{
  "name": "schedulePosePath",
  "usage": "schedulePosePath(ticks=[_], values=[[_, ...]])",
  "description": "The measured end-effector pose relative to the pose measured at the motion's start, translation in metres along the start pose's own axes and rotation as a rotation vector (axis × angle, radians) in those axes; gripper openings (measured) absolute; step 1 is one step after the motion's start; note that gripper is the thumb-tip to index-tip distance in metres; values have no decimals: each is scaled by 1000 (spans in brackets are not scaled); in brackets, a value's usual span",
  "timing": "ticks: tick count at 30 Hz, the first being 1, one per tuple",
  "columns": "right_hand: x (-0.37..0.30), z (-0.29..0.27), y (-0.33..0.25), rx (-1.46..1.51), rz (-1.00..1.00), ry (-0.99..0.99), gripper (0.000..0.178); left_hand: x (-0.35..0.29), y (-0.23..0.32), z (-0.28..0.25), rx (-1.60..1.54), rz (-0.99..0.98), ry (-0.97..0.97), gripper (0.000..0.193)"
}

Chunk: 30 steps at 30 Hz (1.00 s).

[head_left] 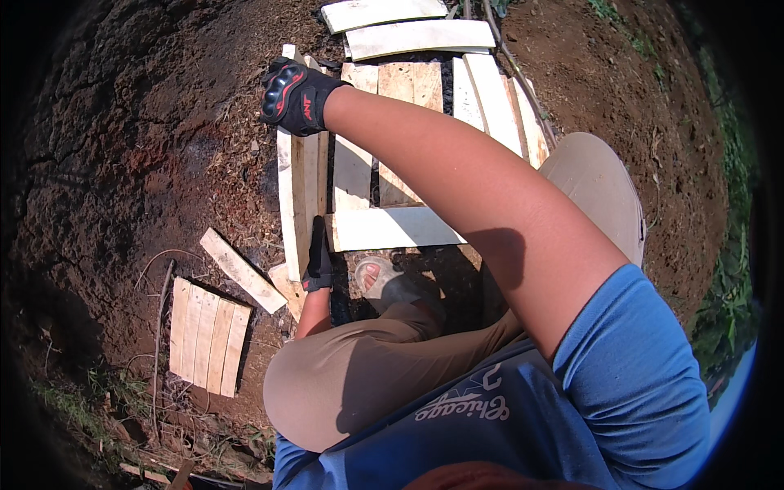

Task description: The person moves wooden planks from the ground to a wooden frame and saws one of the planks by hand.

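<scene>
My right arm reaches across to the upper left, and my right hand [294, 94], in a black glove with red trim, grips the upper part of some upright pale wooden planks [287, 188] along the left side. Its fingers curl over the wood and are partly hidden. Lower down, my left hand [318, 257], also gloved in black, rests against the right face of the same planks, its fingers stretched along them; the thumb is hidden. Right beside it is the end of a crosswise wooden plank [392, 229]. Flat boards [353, 175] lie between the side planks.
More curved planks [420, 39] lie at the top, and others [498, 102] along the right side by a thin stick [523, 73]. A loose plank [243, 269] and a row of boards [210, 336] lie lower left. My sandalled foot [376, 278] stands close to the crosswise plank.
</scene>
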State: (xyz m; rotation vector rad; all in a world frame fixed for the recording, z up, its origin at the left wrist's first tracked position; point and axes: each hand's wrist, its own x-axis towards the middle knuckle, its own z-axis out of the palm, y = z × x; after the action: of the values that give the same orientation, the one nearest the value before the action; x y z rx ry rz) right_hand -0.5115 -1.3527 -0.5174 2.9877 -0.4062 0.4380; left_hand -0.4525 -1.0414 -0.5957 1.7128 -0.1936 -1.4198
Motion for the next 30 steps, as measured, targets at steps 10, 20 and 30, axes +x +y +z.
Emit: schedulePosePath(ticks=[10, 20, 30], values=[[6, -7, -5, -18, -20, 39, 10, 57, -61, -50, -54, 65, 23, 70], [-3, -6, -1, 12, 6, 32, 9, 1, -2, -3, 76, 13, 5, 74], [-4, -7, 1, 16, -17, 43, 8, 23, -24, -16, -22, -12, -16, 71]])
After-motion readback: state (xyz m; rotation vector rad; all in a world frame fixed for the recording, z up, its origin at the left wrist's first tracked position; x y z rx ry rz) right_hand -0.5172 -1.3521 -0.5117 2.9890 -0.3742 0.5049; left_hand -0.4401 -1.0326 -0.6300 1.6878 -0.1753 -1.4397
